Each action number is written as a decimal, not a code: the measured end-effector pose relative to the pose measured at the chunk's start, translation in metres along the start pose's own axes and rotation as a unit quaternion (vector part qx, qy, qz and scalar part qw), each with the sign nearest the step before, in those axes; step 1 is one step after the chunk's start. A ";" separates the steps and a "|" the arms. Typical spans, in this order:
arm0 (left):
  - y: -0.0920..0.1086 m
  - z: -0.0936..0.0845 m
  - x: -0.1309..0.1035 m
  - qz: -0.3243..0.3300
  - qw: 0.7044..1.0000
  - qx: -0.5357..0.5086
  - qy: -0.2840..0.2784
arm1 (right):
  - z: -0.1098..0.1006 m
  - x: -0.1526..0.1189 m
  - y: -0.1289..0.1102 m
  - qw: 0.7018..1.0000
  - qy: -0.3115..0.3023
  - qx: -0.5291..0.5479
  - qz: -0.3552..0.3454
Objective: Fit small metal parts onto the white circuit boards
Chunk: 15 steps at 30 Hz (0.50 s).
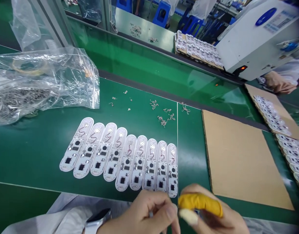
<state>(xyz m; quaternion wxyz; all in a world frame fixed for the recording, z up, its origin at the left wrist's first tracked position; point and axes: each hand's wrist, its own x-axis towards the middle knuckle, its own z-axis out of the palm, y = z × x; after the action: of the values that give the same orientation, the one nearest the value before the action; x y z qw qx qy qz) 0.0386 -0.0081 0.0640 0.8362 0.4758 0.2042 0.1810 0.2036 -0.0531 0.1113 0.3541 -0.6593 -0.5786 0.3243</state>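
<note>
At the near edge of the table my left hand (pixel 154 213) is closed in a pinch, thumb against the fingers. A tiny grey bit shows inside its curl, too small to name. Beside it my right hand (pixel 219 216) is also closed, with a yellow finger cover (pixel 200 203) on one finger and a pale one on the thumb. Something small and dark shows between those two, mostly hidden. Just beyond my hands lies a slanting row of several white oblong housings (pixel 121 154), each with a circuit board, thin wires and a round disc.
Small metal parts (pixel 162 121) lie in loose heaps behind the row. A clear plastic bag (pixel 66 81) of metal pieces rests at left. Cardboard (pixel 244 159) lies at right. Beyond a transparent partition (pixel 149 68) stand a white machine (pixel 261 35) and another person's hands (pixel 277 81).
</note>
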 end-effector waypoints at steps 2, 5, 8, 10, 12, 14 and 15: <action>-0.006 0.001 0.006 0.126 0.973 0.190 0.019 | -0.004 0.011 0.017 0.992 0.076 -0.096 -0.043; -0.019 0.000 0.014 0.311 0.802 0.507 0.049 | -0.005 0.022 0.045 0.969 0.098 -0.205 -0.101; -0.030 -0.003 0.018 0.322 0.672 0.664 0.052 | -0.003 0.024 0.065 0.953 0.063 -0.270 -0.125; -0.034 -0.005 0.019 0.301 0.656 0.690 0.050 | -0.002 0.022 0.072 0.940 0.051 -0.307 -0.138; -0.037 -0.006 0.019 0.294 0.649 0.700 0.049 | -0.002 0.019 0.075 0.928 0.044 -0.333 -0.161; -0.038 -0.007 0.019 0.297 0.644 0.703 0.047 | -0.003 0.017 0.074 0.918 0.037 -0.348 -0.189; -0.039 -0.007 0.020 0.297 0.644 0.704 0.044 | -0.004 0.017 0.074 0.913 0.034 -0.352 -0.202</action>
<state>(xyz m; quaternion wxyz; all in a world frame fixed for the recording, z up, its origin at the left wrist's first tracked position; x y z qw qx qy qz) 0.0558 -0.0120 0.0235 0.1407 0.9476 0.1543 0.2418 0.2483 -0.0425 0.0509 0.1767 -0.6211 -0.7636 -0.0014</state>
